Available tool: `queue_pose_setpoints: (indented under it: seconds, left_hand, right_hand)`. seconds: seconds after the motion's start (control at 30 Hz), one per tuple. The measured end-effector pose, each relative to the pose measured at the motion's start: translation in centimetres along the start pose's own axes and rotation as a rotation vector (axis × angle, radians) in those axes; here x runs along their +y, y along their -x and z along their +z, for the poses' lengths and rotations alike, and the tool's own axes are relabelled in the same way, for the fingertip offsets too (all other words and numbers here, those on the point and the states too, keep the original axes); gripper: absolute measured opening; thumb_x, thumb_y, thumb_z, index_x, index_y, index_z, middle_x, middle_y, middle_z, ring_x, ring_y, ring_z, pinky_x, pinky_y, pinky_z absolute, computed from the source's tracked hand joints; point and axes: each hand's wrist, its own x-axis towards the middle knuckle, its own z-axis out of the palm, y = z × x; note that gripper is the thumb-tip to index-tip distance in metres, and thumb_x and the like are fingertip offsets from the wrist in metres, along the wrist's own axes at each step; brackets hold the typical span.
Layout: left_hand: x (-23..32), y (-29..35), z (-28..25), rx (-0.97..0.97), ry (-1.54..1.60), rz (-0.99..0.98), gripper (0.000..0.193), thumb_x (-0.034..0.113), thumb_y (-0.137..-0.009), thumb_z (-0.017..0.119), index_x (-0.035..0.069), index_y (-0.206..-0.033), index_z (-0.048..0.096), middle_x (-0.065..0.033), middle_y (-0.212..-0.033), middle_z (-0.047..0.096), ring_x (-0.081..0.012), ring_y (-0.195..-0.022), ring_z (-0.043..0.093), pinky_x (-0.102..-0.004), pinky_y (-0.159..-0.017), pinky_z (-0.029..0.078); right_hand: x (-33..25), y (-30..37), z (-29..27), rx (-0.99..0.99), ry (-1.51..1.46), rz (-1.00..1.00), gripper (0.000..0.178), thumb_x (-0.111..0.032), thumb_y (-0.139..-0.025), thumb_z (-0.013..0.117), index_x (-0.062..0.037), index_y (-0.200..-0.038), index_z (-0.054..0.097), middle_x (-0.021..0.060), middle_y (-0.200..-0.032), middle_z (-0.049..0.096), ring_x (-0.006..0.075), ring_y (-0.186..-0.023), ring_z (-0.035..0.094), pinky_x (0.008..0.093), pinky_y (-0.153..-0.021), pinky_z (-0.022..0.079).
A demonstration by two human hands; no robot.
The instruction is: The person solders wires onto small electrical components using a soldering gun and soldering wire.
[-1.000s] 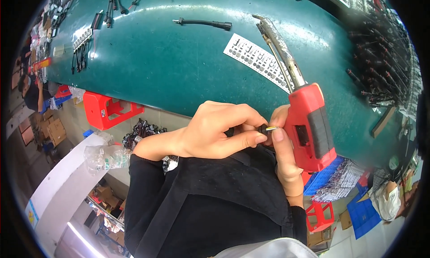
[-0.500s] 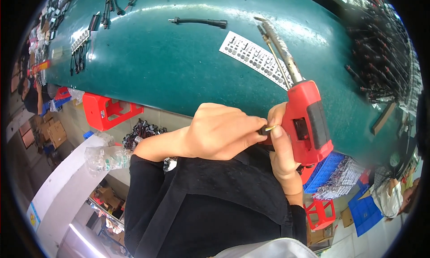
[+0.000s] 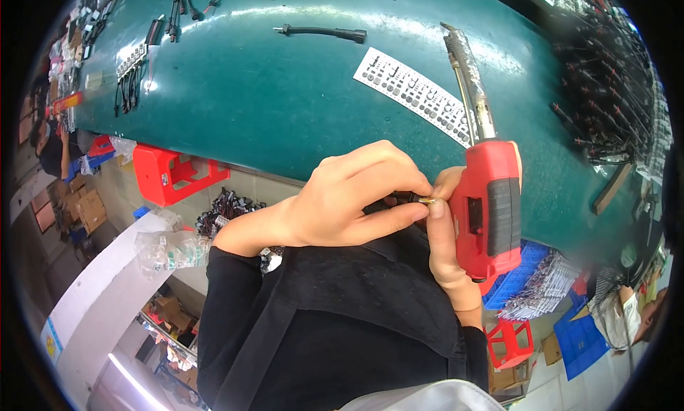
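Observation:
In front of my body, at the table's near edge, my left hand (image 3: 356,197) pinches a short black cable (image 3: 404,197). A small yellowish end of it shows between the fingertips. My right hand (image 3: 446,233) meets it there, thumb and forefinger closed on that end. In the same right hand rests a red and black soldering gun (image 3: 491,204), its metal barrel and thin feed tube pointing away over the table. The remaining right fingers are hidden behind the gun. Beyond the hands lies a white perforated strip (image 3: 413,96) with rows of round holes, partly behind the barrel.
On the green table (image 3: 249,90), a black cable with connectors (image 3: 324,33) lies farther off. A large heap of black cables (image 3: 605,83) fills the right side. More cables lie at far left. Beside the table stand a red stool (image 3: 167,176) and a blue crate (image 3: 516,275).
The soldering gun has turned more upright, its tip swinging right. My left fingers have shifted and opened out around the cable, showing more of it. Both hands still meet at its end.

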Motion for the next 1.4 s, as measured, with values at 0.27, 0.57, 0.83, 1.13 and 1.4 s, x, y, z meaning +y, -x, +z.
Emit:
queue_pose_setpoints:
  seconds: [0.27,0.57,0.83,1.13,1.4]
  left_hand:
    - [0.3,0.5,0.5,0.019,0.634,-0.492,0.022,0.000,-0.080,0.068,0.002,-0.100,0.058,-0.0071,-0.097,0.056,-0.0144,-0.077,0.059,-0.0263,-0.064,0.050]
    - [-0.4,0.6,-0.3,0.101,0.140,-0.160,0.028,-0.008,-0.077,0.068,-0.001,-0.103,0.062,-0.0084,-0.088,0.060,-0.0125,-0.073,0.061,-0.0225,-0.061,0.051]
    - [-4.4,0.6,0.6,0.346,-0.163,-0.126,0.023,0.001,-0.074,0.071,0.004,-0.092,0.059,-0.0006,-0.066,0.062,-0.0081,-0.057,0.054,-0.0217,-0.050,0.043]
    - [-5.8,-1.0,1.2,0.363,-0.256,-0.250,0.018,0.006,-0.075,0.072,0.004,-0.082,0.056,0.0009,-0.053,0.051,-0.0083,-0.044,0.049,-0.0227,-0.042,0.040]
    - [-5.6,-1.7,1.7,0.350,-0.436,-0.192,0.018,0.011,-0.074,0.071,0.006,-0.079,0.055,0.0004,-0.051,0.049,-0.0153,-0.044,0.053,-0.0280,-0.043,0.041]
  right_hand:
    - [0.3,-0.1,-0.2,-0.049,0.028,-0.087,0.072,0.004,-0.082,0.057,0.0038,-0.138,0.013,0.0070,-0.079,0.054,0.0130,-0.070,0.053,0.0259,-0.070,0.046]
    - [0.7,0.8,-1.1,-0.022,-0.088,-0.027,0.072,0.006,-0.081,0.056,0.0014,-0.139,0.013,0.0073,-0.086,0.053,0.0143,-0.075,0.053,0.0269,-0.070,0.046]
    - [1.9,3.1,-3.6,0.206,-0.344,-0.117,0.084,-0.016,-0.074,0.058,0.0062,-0.142,0.013,0.0152,-0.088,0.053,0.0209,-0.079,0.050,0.0249,-0.052,0.048]
    - [3.3,5.1,-4.2,0.066,-0.290,-0.032,0.082,-0.018,-0.081,0.063,0.0014,-0.143,0.013,0.0138,-0.086,0.059,0.0232,-0.073,0.060,0.0361,-0.072,0.050]
    - [3.8,5.6,-4.5,0.020,-0.162,0.073,0.076,-0.012,-0.083,0.061,0.0027,-0.142,0.016,0.0121,-0.084,0.060,0.0185,-0.067,0.060,0.0301,-0.064,0.052]
